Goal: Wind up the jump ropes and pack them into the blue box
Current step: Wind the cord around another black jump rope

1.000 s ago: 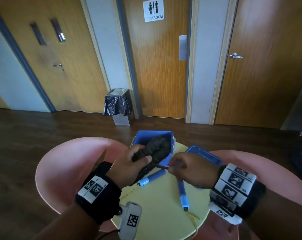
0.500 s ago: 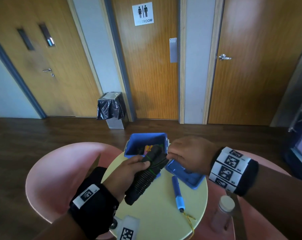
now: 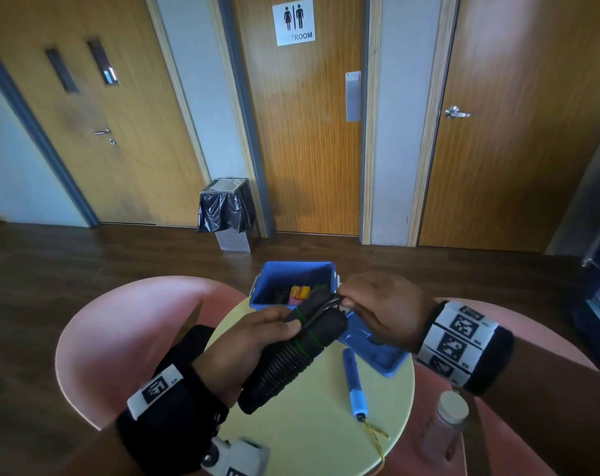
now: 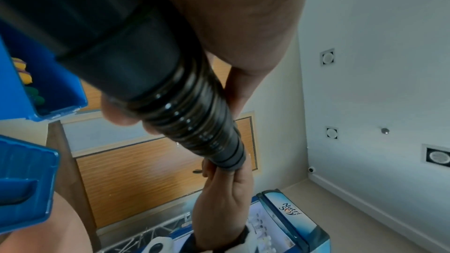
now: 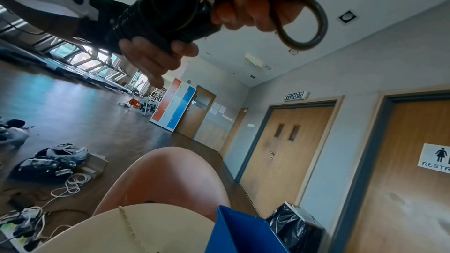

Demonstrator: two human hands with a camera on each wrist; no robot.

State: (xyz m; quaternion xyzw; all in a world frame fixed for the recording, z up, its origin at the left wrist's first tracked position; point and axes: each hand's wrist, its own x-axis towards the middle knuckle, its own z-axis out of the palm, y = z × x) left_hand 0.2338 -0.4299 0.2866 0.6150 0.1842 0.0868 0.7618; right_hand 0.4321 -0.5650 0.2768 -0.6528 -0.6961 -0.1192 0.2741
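Note:
My left hand grips two black jump-rope handles bundled side by side, with dark cord wound round them, above the small round yellow table. My right hand pinches a loop of that dark rope at the handles' far end, just in front of the open blue box. Coloured items lie inside the box. A blue-handled rope with a yellow cord lies on the table to the right.
The blue box lid lies on the table under my right hand. Pink chairs flank the table. A clear jar with a white cap stands low right. A bin with a black bag stands by the doors.
My right hand moved up from the table to the far end of the black handles and took the rope loop. The left hand tilted the bundle toward the box.

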